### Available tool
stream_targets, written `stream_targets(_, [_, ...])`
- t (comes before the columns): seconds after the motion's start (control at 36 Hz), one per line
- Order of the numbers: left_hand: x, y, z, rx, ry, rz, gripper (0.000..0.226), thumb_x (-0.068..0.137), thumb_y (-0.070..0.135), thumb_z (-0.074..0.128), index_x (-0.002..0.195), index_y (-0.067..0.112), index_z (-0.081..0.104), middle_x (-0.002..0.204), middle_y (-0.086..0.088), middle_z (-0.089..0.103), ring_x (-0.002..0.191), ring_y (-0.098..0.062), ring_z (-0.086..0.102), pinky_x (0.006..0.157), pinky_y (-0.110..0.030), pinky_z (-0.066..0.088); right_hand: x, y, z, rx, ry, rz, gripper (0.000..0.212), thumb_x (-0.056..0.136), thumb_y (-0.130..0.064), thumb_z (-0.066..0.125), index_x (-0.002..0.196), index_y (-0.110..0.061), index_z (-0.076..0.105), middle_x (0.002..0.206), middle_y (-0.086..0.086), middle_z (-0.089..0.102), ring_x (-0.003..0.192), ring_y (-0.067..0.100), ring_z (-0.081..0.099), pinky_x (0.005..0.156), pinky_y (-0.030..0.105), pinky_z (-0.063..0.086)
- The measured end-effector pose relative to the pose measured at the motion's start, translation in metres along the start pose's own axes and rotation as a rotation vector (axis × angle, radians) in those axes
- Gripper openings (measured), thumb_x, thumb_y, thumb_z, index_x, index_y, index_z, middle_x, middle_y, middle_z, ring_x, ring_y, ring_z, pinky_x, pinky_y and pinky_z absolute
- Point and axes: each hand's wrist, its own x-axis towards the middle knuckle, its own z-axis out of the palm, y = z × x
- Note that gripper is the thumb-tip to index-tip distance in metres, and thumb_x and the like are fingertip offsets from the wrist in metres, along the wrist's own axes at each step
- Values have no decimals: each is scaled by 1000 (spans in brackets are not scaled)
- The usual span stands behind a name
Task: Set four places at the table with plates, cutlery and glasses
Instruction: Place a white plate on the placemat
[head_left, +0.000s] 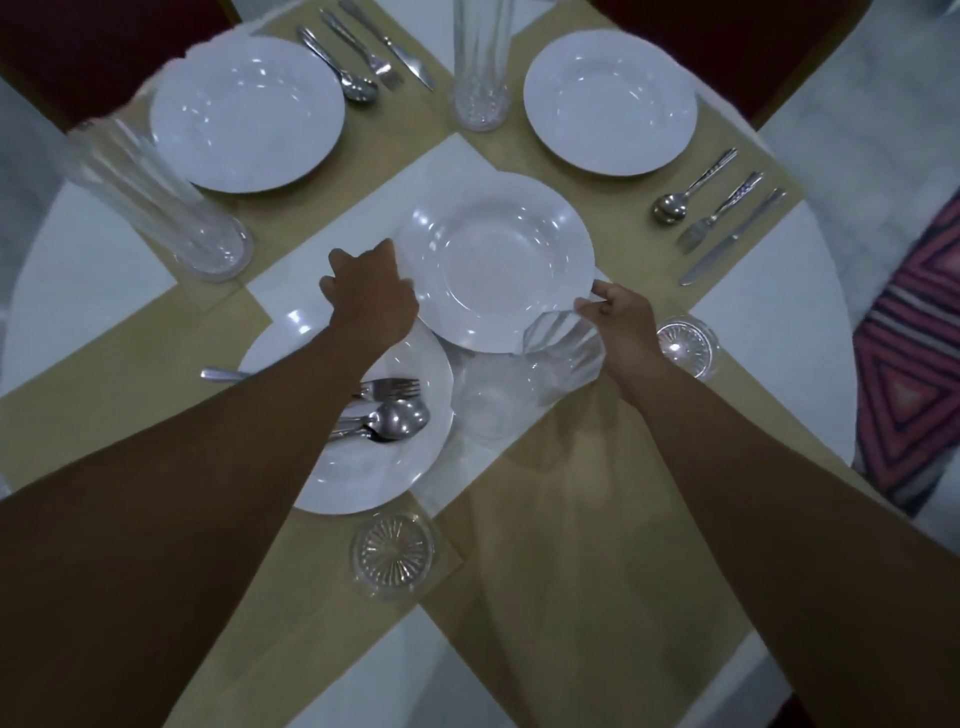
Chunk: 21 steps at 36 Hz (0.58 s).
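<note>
Here the coming move turns on where the held plate (496, 262) goes, and I judge it wants an unset place. Going left to right: at 9 o'clock a tall glass (171, 208) stands on the counter (88, 291), and at 11 o'clock a set plate (247, 114) has its cutlery beside it. At 7 o'clock a near plate (358, 457) carries loose cutlery (387, 410). The left hand (371, 293) has its fingers closed on the held plate's 9 o'clock rim; the right hand (618, 317) pinches the rim at 4 o'clock. Both grip equally near, the plate level between them, above the counter's centre. A glass (524, 379) sits just under its near edge, a snag risk. At 1 o'clock a second place is set (610, 101); at 3 o'clock another glass (687, 345). Open room lies at 5 o'clock.
</note>
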Motion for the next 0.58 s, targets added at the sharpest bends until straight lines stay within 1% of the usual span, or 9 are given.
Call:
stream_targets(0.06, [5,5,1,57,-14,-9,19,95,25,51,110,13,54,104,-10,61,117,-33,38,87,-38,35,2,0,2,8,-5,-30,27,95,-5,61,117,-17,70,53,-16,59,61,7,54,76,30,46])
stream_targets(0.14, [13,9,0,43,-28,-23,29,94,26,52,121,17,58,118,-8,59,122,-33,39,92,-38,35,5,2,3,-8,18,-59,27,94,-4,60,118,-12,68,45,-20,53,52,1,50,72,25,44])
stream_targets(0.22, [20,15,-3,-8,-16,-4,32,91,26,55,122,22,61,120,-4,62,123,-31,39,91,-38,34,7,2,-2,5,63,-44,25,97,-6,57,120,-13,65,57,-13,57,45,-4,54,57,11,45])
stream_targets(0.25, [22,18,-5,-25,-18,5,36,90,27,56,126,24,60,121,-3,63,125,-31,40,93,-39,34,7,0,-4,0,78,-37,26,97,-10,57,122,-14,64,66,-9,62,53,-4,60,64,14,52])
stream_targets(0.31, [23,29,-11,-54,-25,25,44,91,27,58,135,26,55,128,-1,61,129,-29,40,100,-40,34,7,1,-10,12,96,-21,27,95,-18,58,121,-19,65,82,-1,72,77,13,72,82,38,60])
stream_targets(0.36, [21,44,-17,-90,-36,56,49,92,25,58,140,23,51,135,-1,59,133,-27,42,106,-40,32,6,5,-20,53,109,-14,19,93,-21,57,110,-25,65,89,6,75,83,26,74,82,48,61])
stream_targets(0.47, [6,82,-27,-191,-110,60,50,92,21,54,141,17,49,141,-7,53,131,-29,47,112,-41,34,-1,10,-44,99,191,-13,18,97,-17,55,89,-33,57,94,15,72,77,26,73,74,43,63])
stream_targets(0.53, [-2,103,-28,-216,-163,53,50,90,22,52,138,14,50,138,-9,54,126,-32,51,110,-44,38,-4,16,-57,115,213,1,15,99,-20,54,93,-32,57,91,10,71,71,19,71,75,41,63])
stream_targets(0.58, [-11,123,-28,-230,-202,64,46,89,21,51,134,11,52,133,-11,55,121,-32,54,106,-43,43,-10,24,-73,141,237,13,13,100,-17,53,104,-27,60,94,5,70,76,16,67,76,33,60])
